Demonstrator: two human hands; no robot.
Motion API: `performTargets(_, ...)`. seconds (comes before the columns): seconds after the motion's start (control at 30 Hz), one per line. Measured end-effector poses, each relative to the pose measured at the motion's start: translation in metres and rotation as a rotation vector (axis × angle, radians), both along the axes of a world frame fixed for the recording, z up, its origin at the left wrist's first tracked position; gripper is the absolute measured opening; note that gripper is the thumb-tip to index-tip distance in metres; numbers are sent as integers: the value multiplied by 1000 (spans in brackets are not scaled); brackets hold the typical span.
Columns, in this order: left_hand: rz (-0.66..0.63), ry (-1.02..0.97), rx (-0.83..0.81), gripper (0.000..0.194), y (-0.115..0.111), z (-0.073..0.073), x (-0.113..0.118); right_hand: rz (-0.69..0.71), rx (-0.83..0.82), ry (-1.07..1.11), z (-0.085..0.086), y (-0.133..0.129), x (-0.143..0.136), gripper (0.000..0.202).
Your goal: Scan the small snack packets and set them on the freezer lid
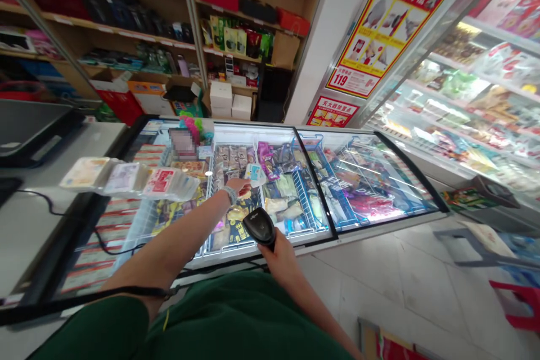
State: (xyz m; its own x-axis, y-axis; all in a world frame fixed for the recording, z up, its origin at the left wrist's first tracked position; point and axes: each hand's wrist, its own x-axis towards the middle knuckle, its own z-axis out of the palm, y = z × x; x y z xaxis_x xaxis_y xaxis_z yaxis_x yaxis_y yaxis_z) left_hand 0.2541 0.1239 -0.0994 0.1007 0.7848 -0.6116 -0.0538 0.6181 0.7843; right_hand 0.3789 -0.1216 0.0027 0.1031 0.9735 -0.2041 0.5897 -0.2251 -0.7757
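My right hand (280,253) is wrapped round the handle of a black barcode scanner (259,226), its head pointing away from me over the near edge of the freezer. Ahead of it, my left hand (239,186) reaches over the glass with a small clear packet with a light-blue and white label (255,173) at its fingertips. To the left, clear plastic packs (162,181) with red, purple and yellow labels stand in a row on the freezer top. A bracelet circles my left wrist.
The glass-topped chest freezer (270,130) holds wire baskets of bagged food. A pixelated flat panel (183,143) with a colourful fluffy ornament (192,126) is at its back. A black cable (101,242) runs across the left side. Shelves stand behind, and a red stool (517,298) is at right.
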Motion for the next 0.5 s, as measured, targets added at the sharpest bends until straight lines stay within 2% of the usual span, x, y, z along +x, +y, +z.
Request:
performTargets(0.1,44,48,11,19,-6,2,-21,39,-8,-1,1,4,-6,21)
performTargets(0.2,73,87,63,23,-21,7,-49,90,-12,-17,3,8,-13,22)
performTargets(0.5,132,193,304,29,-99,28,-143,243,20,-9,-3,19,-38,27)
